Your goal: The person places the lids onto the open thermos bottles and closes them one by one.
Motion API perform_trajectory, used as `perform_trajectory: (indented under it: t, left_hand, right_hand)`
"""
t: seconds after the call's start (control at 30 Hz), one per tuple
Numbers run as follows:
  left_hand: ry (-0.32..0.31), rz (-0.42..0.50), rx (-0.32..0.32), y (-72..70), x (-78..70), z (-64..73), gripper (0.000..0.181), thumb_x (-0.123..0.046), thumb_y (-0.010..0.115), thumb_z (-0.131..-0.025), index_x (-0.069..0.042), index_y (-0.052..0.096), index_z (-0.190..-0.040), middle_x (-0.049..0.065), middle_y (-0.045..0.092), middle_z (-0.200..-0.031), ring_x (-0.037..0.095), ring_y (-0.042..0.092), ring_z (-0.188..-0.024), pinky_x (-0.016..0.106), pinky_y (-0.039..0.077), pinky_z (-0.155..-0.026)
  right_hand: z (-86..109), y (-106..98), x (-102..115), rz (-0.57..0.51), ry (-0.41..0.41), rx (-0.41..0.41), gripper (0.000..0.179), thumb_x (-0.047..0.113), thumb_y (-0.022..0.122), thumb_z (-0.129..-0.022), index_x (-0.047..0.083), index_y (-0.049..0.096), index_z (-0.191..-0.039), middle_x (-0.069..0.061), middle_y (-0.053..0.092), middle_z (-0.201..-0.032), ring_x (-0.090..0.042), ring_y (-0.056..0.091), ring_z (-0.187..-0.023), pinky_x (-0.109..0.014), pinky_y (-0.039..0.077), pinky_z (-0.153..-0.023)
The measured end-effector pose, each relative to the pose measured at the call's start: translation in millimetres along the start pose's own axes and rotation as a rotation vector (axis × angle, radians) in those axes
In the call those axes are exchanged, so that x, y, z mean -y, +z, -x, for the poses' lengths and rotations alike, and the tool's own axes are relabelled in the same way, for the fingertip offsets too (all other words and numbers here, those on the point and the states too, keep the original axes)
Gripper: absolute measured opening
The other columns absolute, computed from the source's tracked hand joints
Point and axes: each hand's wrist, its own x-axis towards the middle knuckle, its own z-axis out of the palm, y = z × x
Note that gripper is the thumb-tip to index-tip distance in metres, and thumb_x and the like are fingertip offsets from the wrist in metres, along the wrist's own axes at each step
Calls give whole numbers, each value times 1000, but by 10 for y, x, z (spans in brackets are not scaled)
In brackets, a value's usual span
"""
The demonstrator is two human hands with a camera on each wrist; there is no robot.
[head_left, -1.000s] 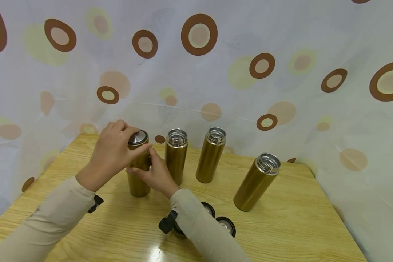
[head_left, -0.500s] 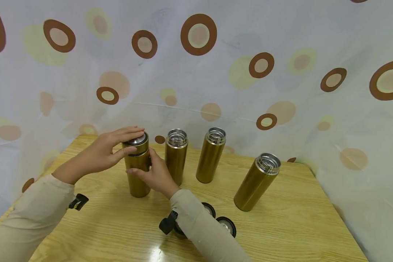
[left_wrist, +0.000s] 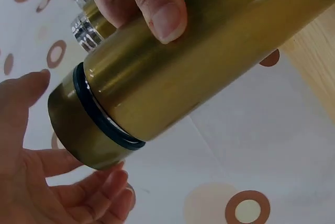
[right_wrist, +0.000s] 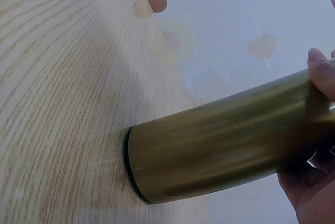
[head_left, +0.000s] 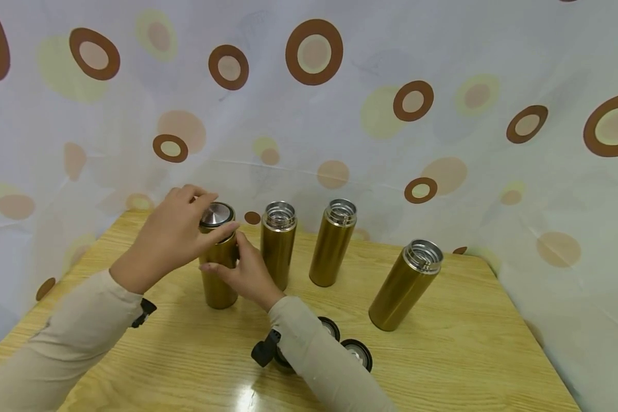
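My right hand grips the body of a gold thermos bottle standing upright at the left of the table, thumb on one side and fingers round the other. On its mouth sits a gold lid with a steel top and a black ring at the seam. My left hand is spread about this lid. In the left wrist view its thumb stands a little apart from the lid, while the fingertips are right at the lid's lower edge. The bottle's base is on the table in the right wrist view.
Three more gold bottles, lidless with bare steel necks, stand to the right: one close by, another beside it, and a farther bottle. Loose lids lie around my right forearm, partly hidden. A patterned cloth hangs behind the table.
My left hand first turned away to the left with flatter fingers over the lid, then came back round it to the right. The right hand and bottle stayed in place.
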Motion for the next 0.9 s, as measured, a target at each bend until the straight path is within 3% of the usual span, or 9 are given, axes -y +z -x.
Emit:
perform_trajectory:
  t: [0.17,0.27,0.37,0.47,0.67,0.9]
  left_hand:
    - [-31,-159,-86,18,-121,-50,62,-52,66,-85,10,65,-86,24,56,-84,40,54,-78,48,49,-70]
    - [-17,-176,-112,24,-143,-65,58,-47,70,-83,8,60,-70,20,50,-72,36,50,-67,44,48,-61]
    - [-30,-141,-83,12,-143,-80,53,-44,71,-83,5,58,-66,19,49,-73,36,49,-66,43,47,-61]
    - [-45,-78,-7,-17,-112,-99,48,-41,71,-84,6,62,-75,21,52,-83,38,51,-74,44,46,-66]
    - [-18,116,132,-82,30,-117,53,-33,73,-84,9,64,-115,19,52,-98,32,51,-87,42,47,-75]
    - [37,344,141,-64,247,-61,54,-25,77,-83,2,60,-127,12,56,-109,26,56,-99,41,48,-81]
  right_hand:
    - [-10,-9,14,19,13,-9,66,34,73,-84,16,40,-138,-1,57,-124,-9,55,-103,-22,47,-83]
    - [-12,-8,17,13,16,-9,66,34,74,-84,16,41,-137,-1,57,-123,-9,55,-102,-22,47,-83]
    - [-4,-7,18,-6,26,-3,67,33,74,-84,17,39,-139,0,57,-125,-9,56,-105,-23,47,-86]
    - [6,-12,20,-30,37,4,69,34,73,-85,20,37,-142,2,55,-128,-9,55,-110,-25,47,-89]
    - [15,-20,23,-49,48,-1,69,36,73,-84,21,37,-142,3,55,-130,-9,55,-114,-27,46,-93]
    - [10,12,8,-56,46,-1,65,37,74,-84,21,41,-138,6,57,-124,-5,56,-106,-25,47,-88]
